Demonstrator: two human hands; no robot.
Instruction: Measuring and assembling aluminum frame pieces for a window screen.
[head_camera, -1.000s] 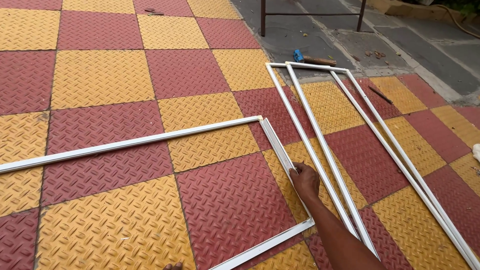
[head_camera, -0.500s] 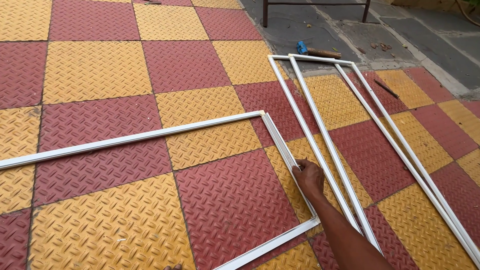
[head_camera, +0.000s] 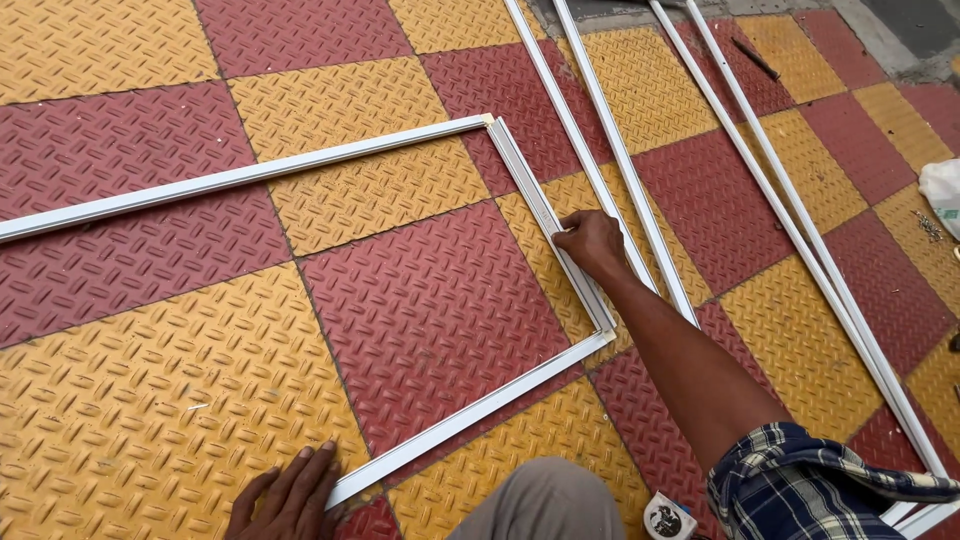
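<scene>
left hand (head_camera: 290, 493) now pressing white frame (head_camera: 545, 215).

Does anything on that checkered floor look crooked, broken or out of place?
Nothing looks broken. The white frame lies askew to the tile lines, with the right hand on its short side and the left hand at its near bar. Small dark debris lies beside the other white frame.

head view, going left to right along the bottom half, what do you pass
left hand → near rail of the white frame → right hand on the frame's side rail → plaid sleeve → white bag
</scene>
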